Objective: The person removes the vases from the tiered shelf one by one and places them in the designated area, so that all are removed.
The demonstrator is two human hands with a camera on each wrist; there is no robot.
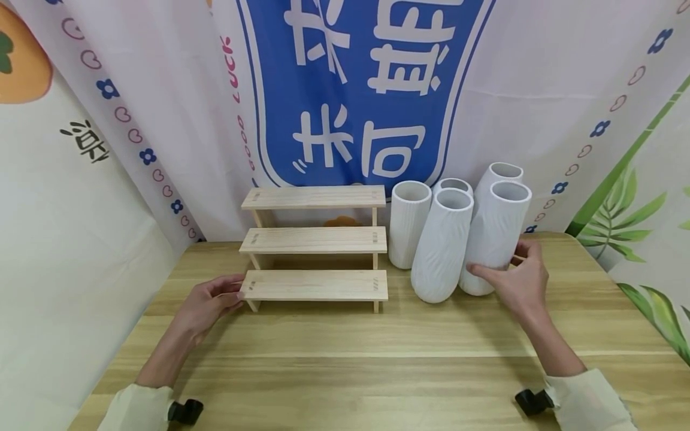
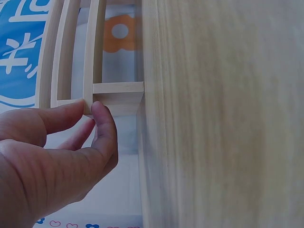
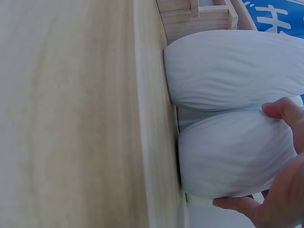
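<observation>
A three-tier wooden display stand (image 1: 315, 284) stands towards the back of the table. At the left end of its lowest shelf is my left hand (image 1: 207, 303), pinching the board's corner between thumb and fingers, as the left wrist view (image 2: 61, 147) also shows. To the stand's right, several white ribbed vases are grouped upright. My right hand (image 1: 523, 281) holds the front right vase (image 1: 493, 239) low on its body, thumb in front and fingers round the right side. Beside that one stands another textured vase (image 1: 439, 257); a straighter vase (image 1: 409, 233) is nearest the stand.
Two more vases (image 1: 507, 170) are partly hidden behind the front ones. Behind everything hangs a printed curtain (image 1: 539, 72) with a blue emblem. The wood-grain table (image 1: 345, 371) reaches forward to me, and each sleeve has a black camera mount (image 1: 185, 412) at its cuff.
</observation>
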